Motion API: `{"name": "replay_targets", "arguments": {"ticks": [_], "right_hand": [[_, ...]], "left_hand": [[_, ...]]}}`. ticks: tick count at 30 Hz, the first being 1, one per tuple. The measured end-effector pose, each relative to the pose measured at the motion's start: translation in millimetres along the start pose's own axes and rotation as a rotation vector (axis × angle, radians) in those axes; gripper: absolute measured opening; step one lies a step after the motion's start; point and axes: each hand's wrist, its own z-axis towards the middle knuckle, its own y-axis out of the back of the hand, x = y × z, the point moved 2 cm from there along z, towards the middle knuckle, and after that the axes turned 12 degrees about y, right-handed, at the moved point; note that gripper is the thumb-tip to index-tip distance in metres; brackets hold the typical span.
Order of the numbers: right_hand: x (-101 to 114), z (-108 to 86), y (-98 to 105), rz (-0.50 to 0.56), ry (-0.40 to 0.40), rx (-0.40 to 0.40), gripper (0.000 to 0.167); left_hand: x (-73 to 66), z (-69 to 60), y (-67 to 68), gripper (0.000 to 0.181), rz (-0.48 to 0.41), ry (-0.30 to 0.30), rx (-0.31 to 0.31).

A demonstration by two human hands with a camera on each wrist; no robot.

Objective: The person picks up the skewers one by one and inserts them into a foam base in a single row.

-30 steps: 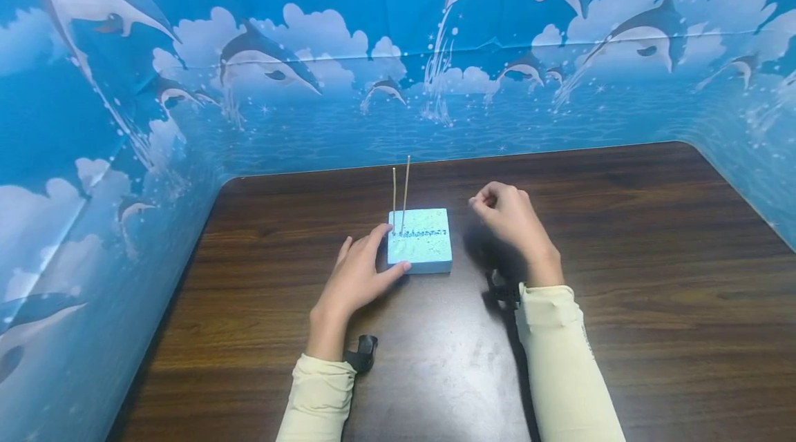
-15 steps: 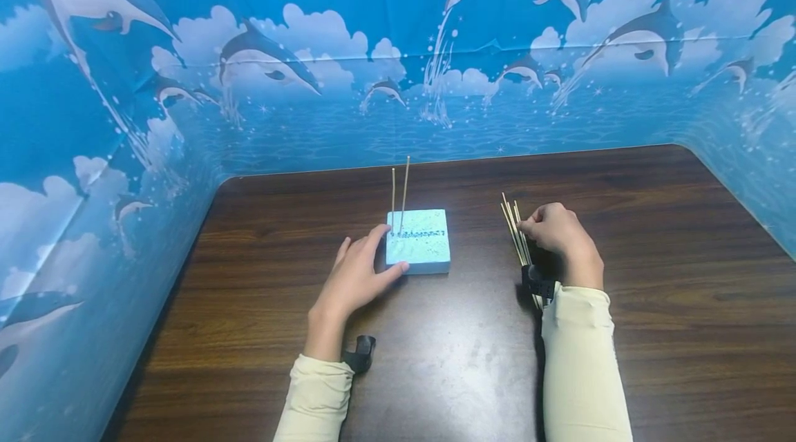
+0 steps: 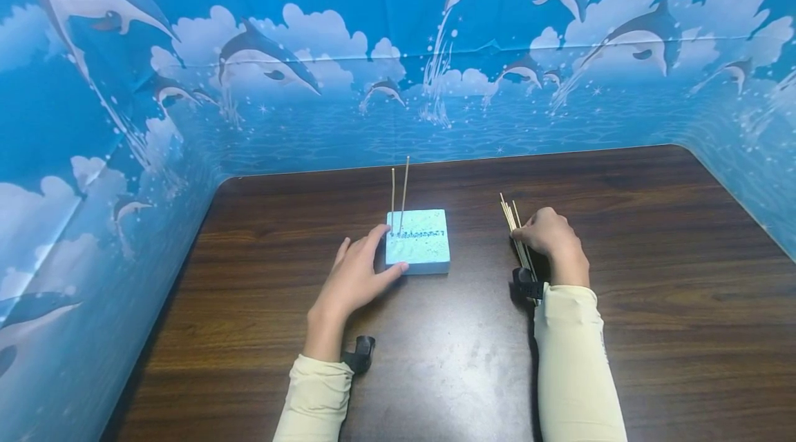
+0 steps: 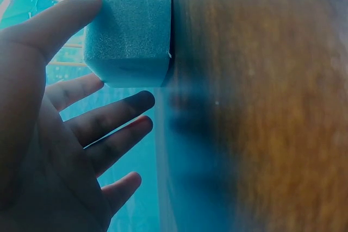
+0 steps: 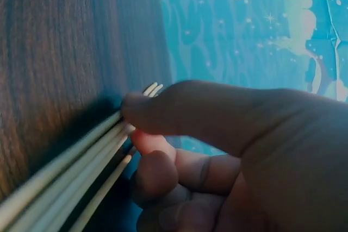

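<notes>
A light-blue foam block (image 3: 429,250) lies on the table, with a speckled dark line of holes across its top. Two thin wooden sticks (image 3: 404,197) stand upright at the left end of that line. My left hand (image 3: 349,280) touches the block: thumb on the front side, index finger at the left side, the other fingers spread away from it. To the right, my right hand (image 3: 553,235) pinches between thumb and index finger at a bundle of loose wooden sticks (image 5: 60,162). How many sticks are in the pinch is hidden by the thumb.
The dark wood-grain table (image 3: 671,276) is bounded at the back and sides by a blue curtain (image 3: 311,131) printed with dolphins. A black wrist camera (image 3: 361,353) is strapped by the left wrist, another (image 3: 525,283) by the right, over the sticks' near ends.
My right hand has moved right from beside the block, uncovering the stick bundle, then shifted slightly back left with its fingertips on the sticks. The left hand and block stay put.
</notes>
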Motion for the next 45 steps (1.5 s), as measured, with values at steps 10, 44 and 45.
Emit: {"name": "replay_targets", "arguments": {"ticks": [10,44,45], "right_hand": [[2.3,1.3,-3.4,-0.002,-0.031,0.031,0.033],[65.8,-11.4,8.0,0.169,0.452,-0.303,0.011],[71.2,-13.2,8.1,0.166,0.478,-0.338,0.01]], "left_hand": [[0.9,-1.1,-1.0,0.077,0.006,0.01,0.007],[-0.5,-1.4,-0.8,0.078,0.002,-0.001,0.003],[-0.9,-1.1,-0.8,0.078,0.001,-0.005,0.002]]}}
